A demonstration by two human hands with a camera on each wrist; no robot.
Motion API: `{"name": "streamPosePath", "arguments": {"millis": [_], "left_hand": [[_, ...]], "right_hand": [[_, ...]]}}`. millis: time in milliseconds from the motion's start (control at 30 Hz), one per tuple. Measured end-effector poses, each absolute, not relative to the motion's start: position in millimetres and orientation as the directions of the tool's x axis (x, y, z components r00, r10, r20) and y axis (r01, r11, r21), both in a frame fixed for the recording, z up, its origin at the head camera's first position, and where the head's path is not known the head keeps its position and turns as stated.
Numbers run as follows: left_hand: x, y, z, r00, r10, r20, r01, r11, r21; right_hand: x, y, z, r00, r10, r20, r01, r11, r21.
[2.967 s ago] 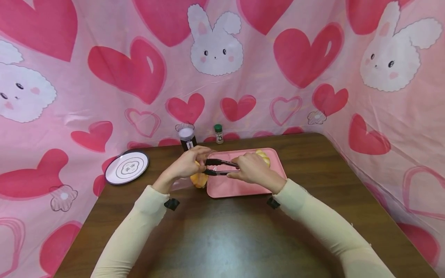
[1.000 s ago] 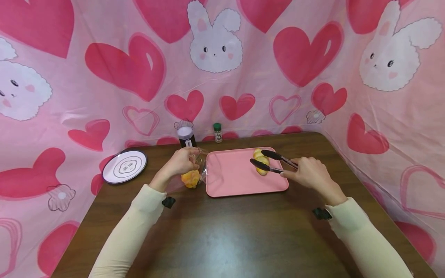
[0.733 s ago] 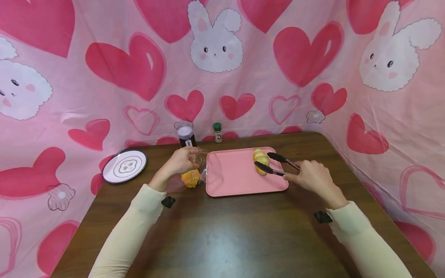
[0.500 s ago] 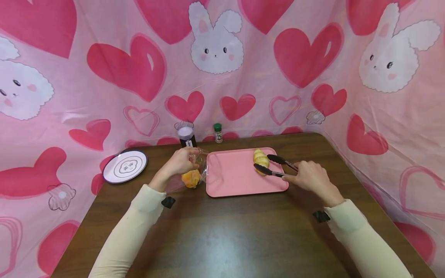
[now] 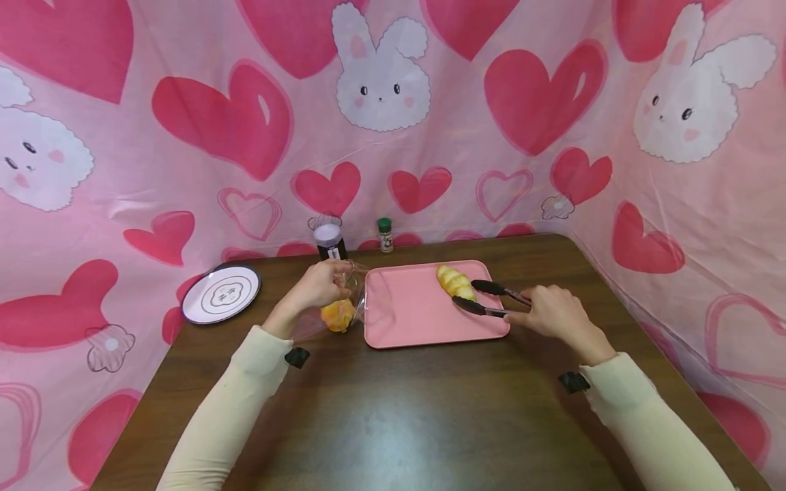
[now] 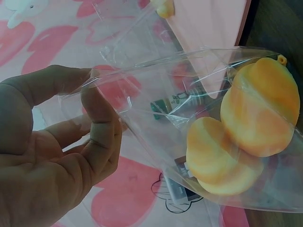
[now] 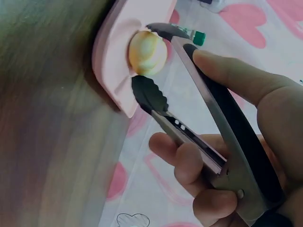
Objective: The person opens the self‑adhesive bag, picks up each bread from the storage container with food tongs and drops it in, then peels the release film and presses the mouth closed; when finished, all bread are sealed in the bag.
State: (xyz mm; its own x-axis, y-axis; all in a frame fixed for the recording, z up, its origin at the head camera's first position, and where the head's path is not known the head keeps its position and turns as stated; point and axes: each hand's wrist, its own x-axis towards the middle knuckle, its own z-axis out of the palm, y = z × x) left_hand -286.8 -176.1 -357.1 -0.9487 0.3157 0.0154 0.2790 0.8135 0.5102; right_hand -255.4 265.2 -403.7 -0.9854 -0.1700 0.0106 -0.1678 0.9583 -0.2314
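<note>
You are at a draped corner that resembles a small staged set: a dark wood-grain surface, enclosed behind and at both sides by pink sheeting printed with red hearts and white rabbits. A plate, tray, tongs and green-capped shaker add a dining touch; whether this is inside a home, you cannot tell
</note>
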Motion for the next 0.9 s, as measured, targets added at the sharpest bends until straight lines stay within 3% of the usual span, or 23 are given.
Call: {"name": "streamPosePath", "arguments": {"millis": [367, 900], "left_hand": [[-286.7, -177.4, -357.1, -0.945, 0.327, 0.011, 0.285, 0.806, 0.519], [-287.8, -177.1, -357.8, -0.937, 0.349, 0.001, 0.300, 0.802, 0.516]], "right_hand": [[-258.0, 266.0, -414.4, -0.986, -0.164, 0.028, -0.165, 0.949, -0.268], [-261.5, 274.7, -418.2, -0.969, -0.217, 0.120, -0.240, 0.942, -0.234]]}}
